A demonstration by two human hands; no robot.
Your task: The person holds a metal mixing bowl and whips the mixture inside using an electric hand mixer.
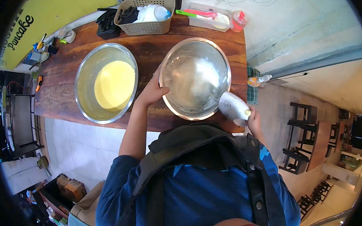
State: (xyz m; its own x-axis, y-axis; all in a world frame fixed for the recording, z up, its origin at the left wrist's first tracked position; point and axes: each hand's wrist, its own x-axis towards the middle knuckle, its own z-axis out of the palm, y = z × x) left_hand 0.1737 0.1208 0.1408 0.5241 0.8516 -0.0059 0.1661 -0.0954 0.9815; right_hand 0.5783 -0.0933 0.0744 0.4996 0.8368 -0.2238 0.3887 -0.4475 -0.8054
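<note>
My left hand (153, 91) grips the left rim of a steel mixing bowl (176, 103), thumb over the edge and the other fingers around the outside. In my right hand (253, 120) is a white electric hand mixer (233, 106), which leans over the bowl's lower right rim. Its beaters are not clear to see. A pale, blurred patch fills the middle of the bowl; I cannot make out its contents well. To the left stands a second steel bowl (82, 97), holding smooth yellow batter (115, 85).
Both bowls stand on a wooden table (57, 99). Along its back are a perforated basket (145, 29) with cloths, a clear plastic box (209, 23) with spatulas, and a red-tinted bottle (239, 20). An orange-and-black tool (39, 83) lies at the left end.
</note>
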